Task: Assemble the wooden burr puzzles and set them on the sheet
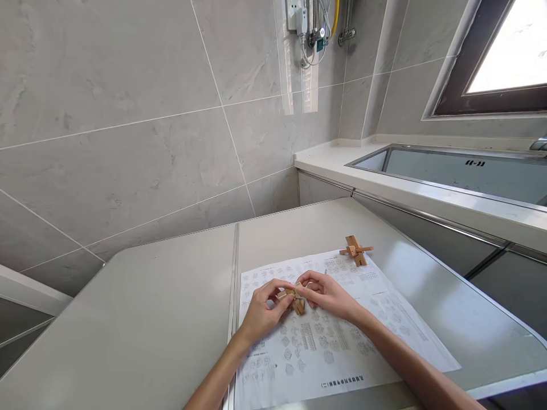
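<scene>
My left hand (270,307) and my right hand (327,291) meet over a printed sheet (337,364). Between their fingertips is a small wooden interlocking puzzle (298,306) made of light brown pieces. Thumb and fingers of the left hand pinch its left side; the right hand pinches its upper right part. Fingers hide some of the joints. Farther back, a second wooden puzzle piece assembly (355,250), shaped like a cross with crossing flat pieces, lies at the sheet's far edge. Rows of small line drawings cover the paper.
The sheet lies on a pale folding table (162,319) with a seam running down it. A counter with a steel sink (448,171) stands at the right. Grey tiled wall (128,74) rises behind, with a plug and cables (303,25) on it. A window (508,51) is at upper right.
</scene>
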Demonstrator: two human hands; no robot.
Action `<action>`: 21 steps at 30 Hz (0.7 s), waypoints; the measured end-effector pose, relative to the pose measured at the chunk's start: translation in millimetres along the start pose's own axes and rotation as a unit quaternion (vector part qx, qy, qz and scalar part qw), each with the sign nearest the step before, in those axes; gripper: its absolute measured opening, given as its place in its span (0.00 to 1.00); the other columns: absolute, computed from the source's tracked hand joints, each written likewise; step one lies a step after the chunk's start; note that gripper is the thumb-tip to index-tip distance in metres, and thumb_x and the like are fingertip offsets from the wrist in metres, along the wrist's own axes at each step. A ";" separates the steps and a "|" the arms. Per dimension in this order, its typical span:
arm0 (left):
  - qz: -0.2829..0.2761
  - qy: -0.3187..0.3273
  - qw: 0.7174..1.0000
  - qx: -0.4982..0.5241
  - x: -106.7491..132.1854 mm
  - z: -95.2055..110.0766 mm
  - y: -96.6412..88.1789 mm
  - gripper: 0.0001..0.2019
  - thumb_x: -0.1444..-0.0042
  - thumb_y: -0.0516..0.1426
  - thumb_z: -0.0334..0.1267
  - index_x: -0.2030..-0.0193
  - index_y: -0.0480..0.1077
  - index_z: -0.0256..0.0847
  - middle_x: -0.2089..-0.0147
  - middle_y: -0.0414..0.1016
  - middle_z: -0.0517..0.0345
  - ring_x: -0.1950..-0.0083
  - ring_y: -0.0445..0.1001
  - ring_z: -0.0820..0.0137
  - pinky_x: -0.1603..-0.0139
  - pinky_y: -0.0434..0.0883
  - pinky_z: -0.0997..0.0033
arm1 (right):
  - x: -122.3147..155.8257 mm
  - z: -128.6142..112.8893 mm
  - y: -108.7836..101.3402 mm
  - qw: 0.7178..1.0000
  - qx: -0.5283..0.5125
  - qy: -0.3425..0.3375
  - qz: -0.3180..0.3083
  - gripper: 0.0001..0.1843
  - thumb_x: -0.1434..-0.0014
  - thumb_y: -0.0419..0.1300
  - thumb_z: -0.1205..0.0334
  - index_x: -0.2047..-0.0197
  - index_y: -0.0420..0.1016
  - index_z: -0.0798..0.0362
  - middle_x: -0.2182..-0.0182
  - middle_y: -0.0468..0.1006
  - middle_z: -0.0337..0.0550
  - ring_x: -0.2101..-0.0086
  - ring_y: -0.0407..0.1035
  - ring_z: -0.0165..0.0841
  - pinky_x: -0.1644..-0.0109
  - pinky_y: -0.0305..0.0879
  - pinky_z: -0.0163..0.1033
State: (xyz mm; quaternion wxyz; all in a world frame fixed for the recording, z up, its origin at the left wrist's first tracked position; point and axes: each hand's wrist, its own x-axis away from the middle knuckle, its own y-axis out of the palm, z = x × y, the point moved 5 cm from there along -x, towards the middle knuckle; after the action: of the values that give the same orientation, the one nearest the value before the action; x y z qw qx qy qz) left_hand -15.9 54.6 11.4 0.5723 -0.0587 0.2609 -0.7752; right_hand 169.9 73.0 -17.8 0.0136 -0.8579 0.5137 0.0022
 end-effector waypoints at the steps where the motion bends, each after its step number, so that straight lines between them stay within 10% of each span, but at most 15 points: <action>1: 0.000 0.000 1.000 -0.001 0.3 -0.5 0.5 0.09 0.31 0.61 0.43 0.50 0.79 0.45 0.58 0.83 0.56 0.65 0.76 0.70 0.61 0.73 0.70 | 0.0 0.5 0.2 1.000 0.002 0.000 0.000 0.24 0.34 0.66 0.37 0.54 0.74 0.51 0.75 0.74 0.35 0.74 0.69 0.32 0.68 0.61 0.38; 21: -0.036 -0.028 0.999 0.013 9.9 -5.4 15.1 0.35 0.46 0.74 0.45 0.33 0.69 0.49 0.58 0.78 0.58 0.69 0.73 0.70 0.67 0.73 0.70 | 1.2 -10.7 2.1 0.999 -0.042 0.014 0.021 0.29 0.39 0.66 0.31 0.57 0.75 0.51 0.75 0.74 0.35 0.77 0.69 0.32 0.73 0.57 0.38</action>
State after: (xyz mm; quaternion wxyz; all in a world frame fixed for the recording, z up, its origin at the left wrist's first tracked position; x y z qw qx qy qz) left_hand -8.5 44.1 -2.4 0.5515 -0.0822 0.2325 -0.7969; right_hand 168.5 70.6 -7.1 -0.0298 -0.8468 0.5309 0.0121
